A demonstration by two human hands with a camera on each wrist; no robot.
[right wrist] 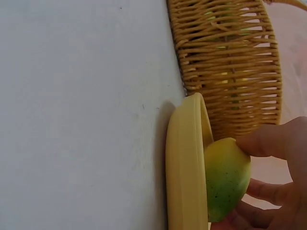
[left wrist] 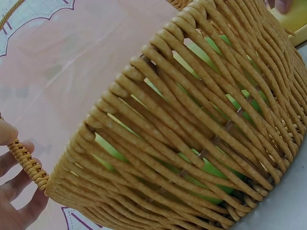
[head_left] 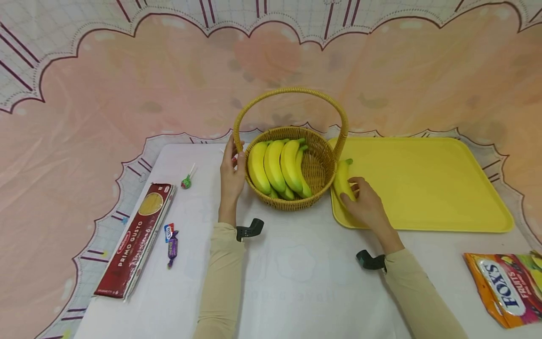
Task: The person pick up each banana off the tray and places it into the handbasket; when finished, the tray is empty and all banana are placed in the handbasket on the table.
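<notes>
A wicker basket (head_left: 287,205) with a tall arched handle stands at the middle back of the table. Several yellow bananas (head_left: 274,165) with green ends lie side by side in its left part. My left hand (head_left: 231,175) grips the foot of the handle on the left; in the left wrist view, fingers and thumb (left wrist: 6,132) go round the woven handle. Just right of the basket, my right hand (head_left: 369,203) holds a single banana (head_left: 342,181) at the left edge of a yellow tray (head_left: 423,183). Its green-tinged end (right wrist: 226,179) shows between thumb and fingers in the right wrist view.
At left lie a long red biscuit pack (head_left: 137,240), a green lollipop (head_left: 186,182) and a purple-wrapped candy (head_left: 172,249) by a small blue-and-red wrapper (head_left: 169,232). An orange Fox's sweets bag (head_left: 504,289) lies at the front right. A patterned cloth (head_left: 178,94) hangs behind.
</notes>
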